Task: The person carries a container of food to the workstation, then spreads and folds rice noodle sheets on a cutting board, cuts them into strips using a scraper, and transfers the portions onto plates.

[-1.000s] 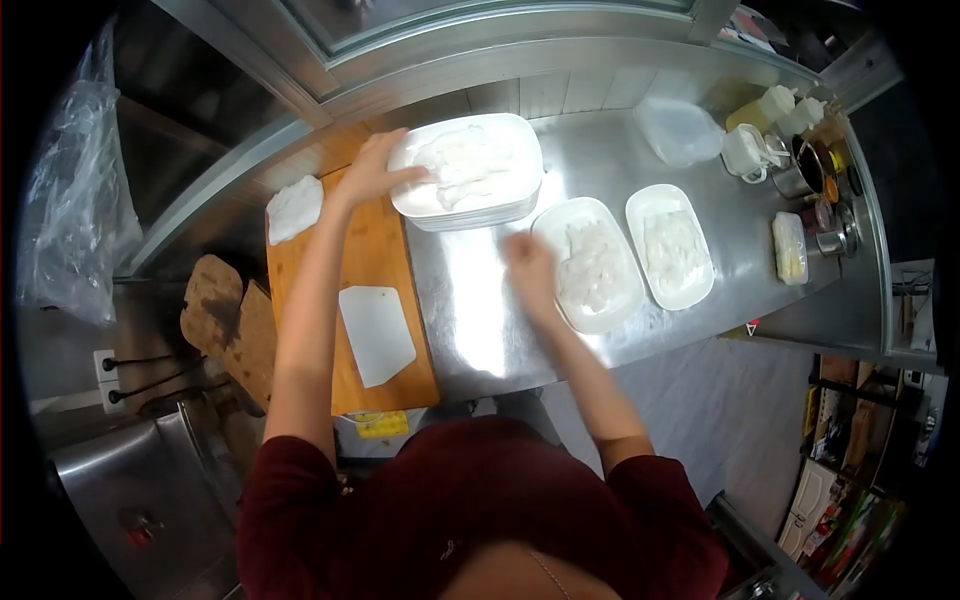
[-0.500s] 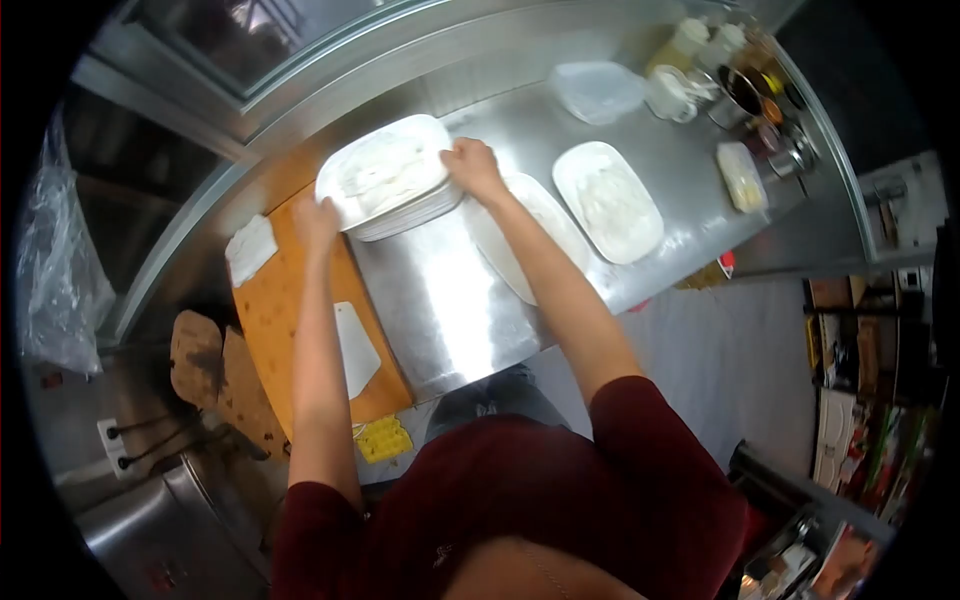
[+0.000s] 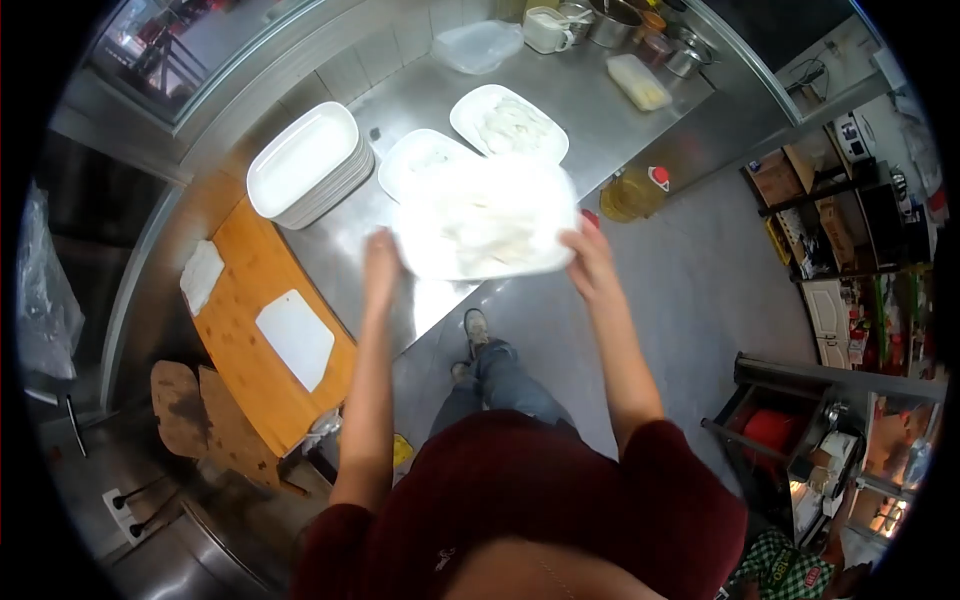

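A white oval-cornered plate (image 3: 425, 265) with pale, flat pieces of food on it is lifted between both hands, partly smeared by motion. My left hand (image 3: 381, 262) grips its left edge, and my right hand (image 3: 590, 256) is closed on its right edge. Behind it on the steel counter lie a plate with pale food (image 3: 462, 112) and another white plate (image 3: 393, 172), partly covered by the lifted one. To the left stands a tall stack of white plates (image 3: 340, 185); its top plate is bare.
A wooden board (image 3: 235, 300) with a white cutting sheet (image 3: 297, 338) and a folded cloth (image 3: 202, 276) lies at the left. Farther back are a clear plastic tub (image 3: 478, 46), a food container (image 3: 638, 82) and pots (image 3: 614, 22). An oil jug (image 3: 632, 195) stands beyond the counter edge.
The food-bearing plate has come off the top of the stack and moved right and toward me in both hands. My view has turned to the right.
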`<action>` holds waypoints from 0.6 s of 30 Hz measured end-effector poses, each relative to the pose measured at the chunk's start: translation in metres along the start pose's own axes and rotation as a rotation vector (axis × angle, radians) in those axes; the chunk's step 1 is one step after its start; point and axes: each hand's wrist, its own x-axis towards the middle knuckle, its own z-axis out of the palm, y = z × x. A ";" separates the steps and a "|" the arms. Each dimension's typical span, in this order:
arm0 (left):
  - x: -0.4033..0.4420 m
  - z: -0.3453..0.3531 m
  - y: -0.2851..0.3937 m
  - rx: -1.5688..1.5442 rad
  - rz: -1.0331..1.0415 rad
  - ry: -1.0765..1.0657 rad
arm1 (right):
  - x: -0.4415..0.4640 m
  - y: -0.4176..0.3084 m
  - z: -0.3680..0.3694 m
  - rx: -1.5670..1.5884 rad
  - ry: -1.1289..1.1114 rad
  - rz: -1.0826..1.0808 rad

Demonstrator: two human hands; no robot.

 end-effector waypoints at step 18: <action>-0.106 0.109 -0.081 -0.254 -0.161 0.120 | -0.191 -0.078 -0.422 0.234 0.492 -0.161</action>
